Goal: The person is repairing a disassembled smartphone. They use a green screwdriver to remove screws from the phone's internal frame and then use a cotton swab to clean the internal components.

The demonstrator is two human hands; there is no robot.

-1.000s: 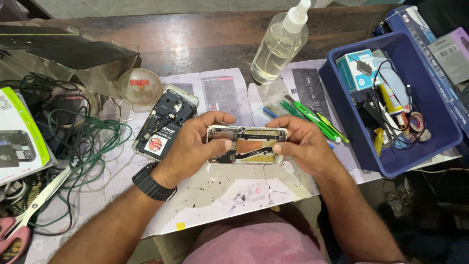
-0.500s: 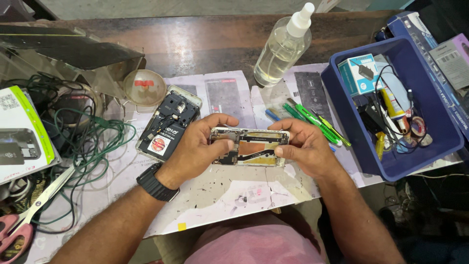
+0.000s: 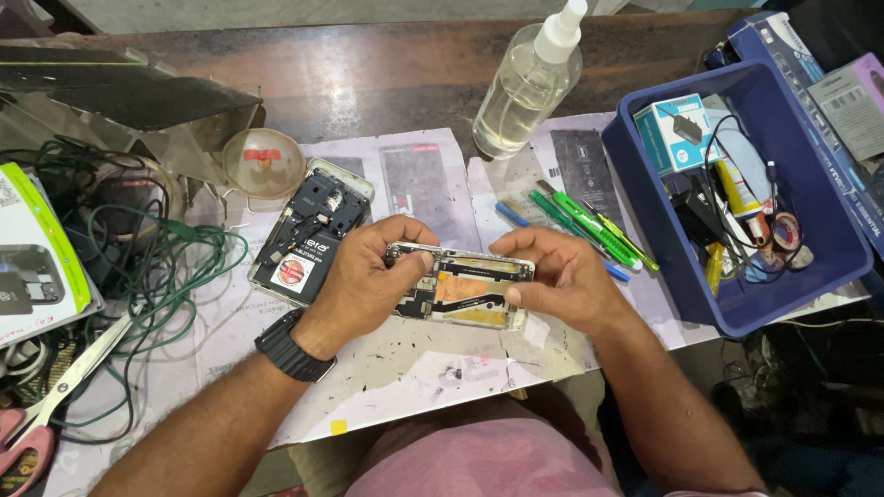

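Opened phone (image 3: 465,296) held flat between my hands, just right of the spare phone body (image 3: 308,241) | long axis left–right | left hand (image 3: 364,276) and right hand (image 3: 562,276) clamp opposite ends — equally near.

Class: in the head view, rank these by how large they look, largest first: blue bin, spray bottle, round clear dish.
1. Blue bin
2. Spray bottle
3. Round clear dish
The bottle stands taller toward the camera, so its rank is less sure.
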